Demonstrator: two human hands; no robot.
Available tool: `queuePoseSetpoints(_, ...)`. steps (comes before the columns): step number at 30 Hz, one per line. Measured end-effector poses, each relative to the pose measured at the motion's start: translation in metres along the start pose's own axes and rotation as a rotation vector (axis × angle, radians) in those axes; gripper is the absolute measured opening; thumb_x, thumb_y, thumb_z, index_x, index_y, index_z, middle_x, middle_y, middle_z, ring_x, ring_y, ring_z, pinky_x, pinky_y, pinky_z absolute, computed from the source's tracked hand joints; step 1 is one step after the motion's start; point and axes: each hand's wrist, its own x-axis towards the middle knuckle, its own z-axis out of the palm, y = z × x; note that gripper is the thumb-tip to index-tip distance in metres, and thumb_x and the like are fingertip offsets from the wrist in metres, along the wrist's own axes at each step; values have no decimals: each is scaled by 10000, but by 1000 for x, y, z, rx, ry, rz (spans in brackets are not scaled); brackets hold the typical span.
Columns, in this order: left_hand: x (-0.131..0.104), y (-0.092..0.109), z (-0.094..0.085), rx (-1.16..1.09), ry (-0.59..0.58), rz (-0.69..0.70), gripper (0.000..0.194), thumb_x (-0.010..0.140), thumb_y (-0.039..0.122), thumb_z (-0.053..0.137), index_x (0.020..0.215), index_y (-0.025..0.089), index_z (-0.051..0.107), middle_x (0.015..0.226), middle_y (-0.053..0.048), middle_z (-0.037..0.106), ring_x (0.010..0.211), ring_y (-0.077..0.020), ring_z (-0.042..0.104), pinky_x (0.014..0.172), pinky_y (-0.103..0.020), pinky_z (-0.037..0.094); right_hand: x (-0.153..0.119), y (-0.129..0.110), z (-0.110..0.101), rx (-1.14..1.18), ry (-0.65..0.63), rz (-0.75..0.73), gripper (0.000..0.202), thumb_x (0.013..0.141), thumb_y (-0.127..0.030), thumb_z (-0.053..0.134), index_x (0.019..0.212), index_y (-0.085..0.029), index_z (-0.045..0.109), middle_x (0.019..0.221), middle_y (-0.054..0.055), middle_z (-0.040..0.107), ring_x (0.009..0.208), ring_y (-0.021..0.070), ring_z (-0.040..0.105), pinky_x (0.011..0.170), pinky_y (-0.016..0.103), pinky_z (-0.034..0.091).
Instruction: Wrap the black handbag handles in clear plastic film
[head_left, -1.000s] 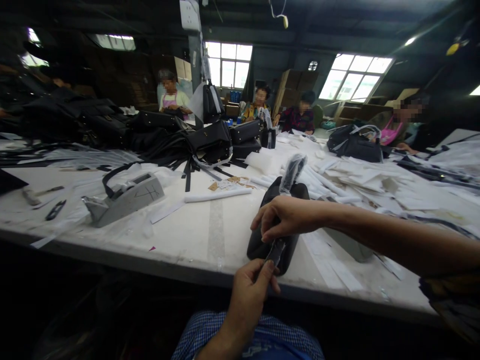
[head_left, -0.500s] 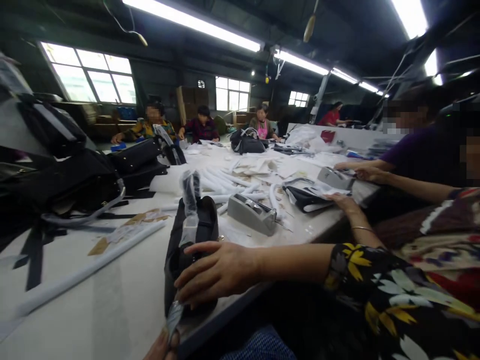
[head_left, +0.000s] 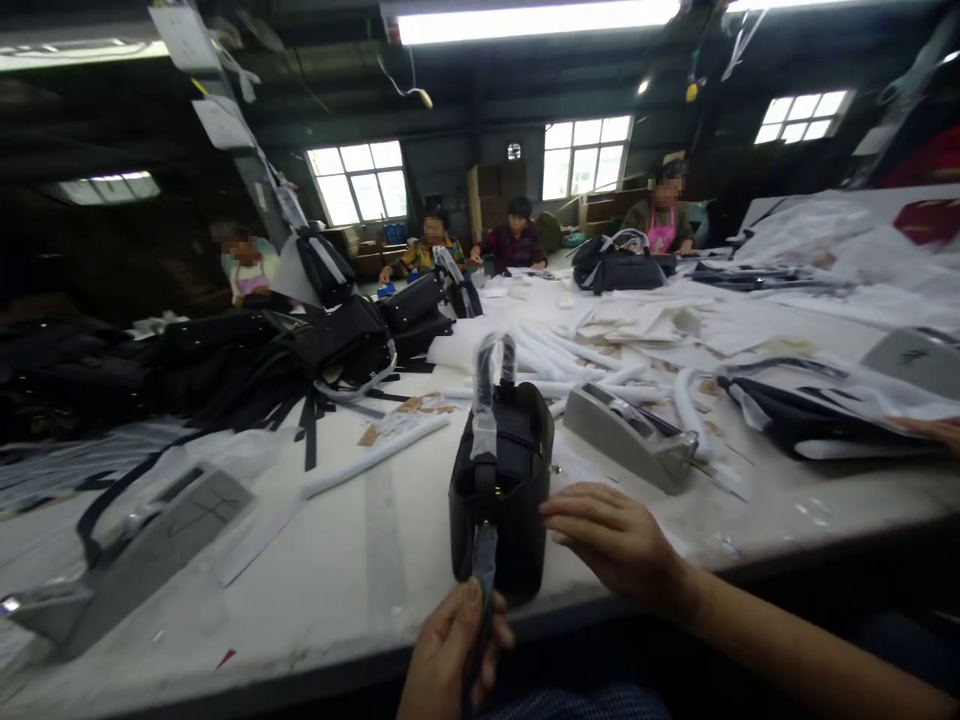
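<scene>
A black handbag (head_left: pixel 517 520) stands on the white table close in front of me, its handle (head_left: pixel 487 405) upright and wrapped in clear plastic. A dark strap (head_left: pixel 484 565), wrapped in film near its top, comes off the near end of the bag. My left hand (head_left: pixel 454 650) pinches this strap between thumb and fingers below the bag. On the bag's right side is my right hand (head_left: pixel 615 535), fingers stretched out, the tips at the bag's wall; whether they press on it I cannot tell.
Grey tape dispensers (head_left: pixel 630 440) stand right of the bag and at the left (head_left: pixel 165 550). White foam tubes (head_left: pixel 540 350) and paper (head_left: pixel 637 325) lie behind. Black bags (head_left: pixel 345 345) pile up at left. Another person's hand (head_left: pixel 934 430) touches a black bag (head_left: pixel 817 410) at right.
My view has swung left. My right hand has drawn back from on top of the bag to its right side. The left hand still holds the strap and shows more fully.
</scene>
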Motion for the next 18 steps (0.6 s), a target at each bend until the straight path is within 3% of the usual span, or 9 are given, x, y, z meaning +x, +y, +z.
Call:
queuePoseSetpoints(2, 6, 5, -3, 187, 154, 229, 596, 755, 743, 635, 880, 167, 717, 847, -92, 717, 729, -202, 654, 642, -274, 539, 3, 1, 0, 10, 155, 210, 209, 934, -221, 600, 1080, -257, 745, 1136, 68, 737, 1079, 215, 679, 1005, 393, 531)
queuePoseSetpoints(3, 10, 9, -3, 259, 241, 352, 574, 765, 716, 646, 983, 190, 720, 1021, -109, 721, 953, -266, 661, 819, -334, 543, 5, 2, 3, 24, 216, 321, 209, 947, -249, 581, 1082, -246, 741, 1157, 79, 725, 1106, 220, 666, 1020, 402, 525)
queuePoseSetpoints(5, 19, 16, 2, 373, 370, 545, 632, 750, 609, 733, 1255, 246, 620, 1356, -103, 594, 1285, -316, 509, 1063, -398, 417, 5, 3, 16, 82, 298, 509, 286, 954, -306, 565, 1200, -234, 690, 1267, 100, 671, 1186, 241, 629, 1019, 425, 534)
queuePoseSetpoints(7, 30, 19, 13, 445, 385, 601, 864, 684, 494, 827, 1427, 271, 448, 1508, -103, 448, 1400, -323, 388, 1143, -424, 318, 2, -1, 38, 133, 314, 582, 450, 940, -325, 568, 1383, -243, 563, 1430, 115, 554, 1305, 270, 543, 1030, 454, 528)
queuePoseSetpoints(10, 46, 18, 27, 416, 386, 480, 958, 636, 438, 871, 1440, 237, 392, 1399, -131, 553, 1329, -332, 489, 1090, -432, 396, -3, -17, 80, 129, 235, 445, 606, 913, -228, 550, 1501, -278, 416, 1570, 111, 371, 1424, 289, 390, 1102, 477, 446)
queuePoseSetpoints(12, 55, 19, 25, 334, 453, 406, 785, 672, 459, 847, 1324, 197, 497, 1215, -122, 663, 1203, -326, 600, 963, -392, 509, -4, -28, 102, 120, 174, 270, 685, 863, -180, 580, 1516, -268, 393, 1557, 132, 385, 1426, 326, 372, 1097, 523, 432)
queuePoseSetpoints(13, 58, 22, 20, 292, 482, 383, 677, 697, 471, 828, 1243, 183, 552, 1135, -114, 693, 1149, -323, 633, 900, -375, 544, -4, -32, 109, 129, 152, 171, 673, 853, -172, 594, 1495, -283, 428, 1510, 133, 459, 1396, 338, 419, 1077, 549, 446)
queuePoseSetpoints(15, 64, 30, 5, 233, 508, 362, 531, 725, 480, 804, 1122, 182, 616, 1048, -93, 721, 1092, -325, 663, 827, -367, 580, -5, -37, 112, 200, 102, 41, 530, 874, -186, 611, 1375, -353, 567, 1344, 83, 637, 1278, 313, 567, 1045, 551, 485)
queuePoseSetpoints(18, 65, 41, -24, 178, 537, 325, 435, 747, 492, 774, 1104, 276, 653, 982, -14, 745, 1069, -327, 681, 796, -388, 607, -12, -43, 96, 377, 28, 118, 269, 939, -270, 599, 1172, -378, 681, 1210, 29, 702, 1078, 210, 676, 955, 415, 572)
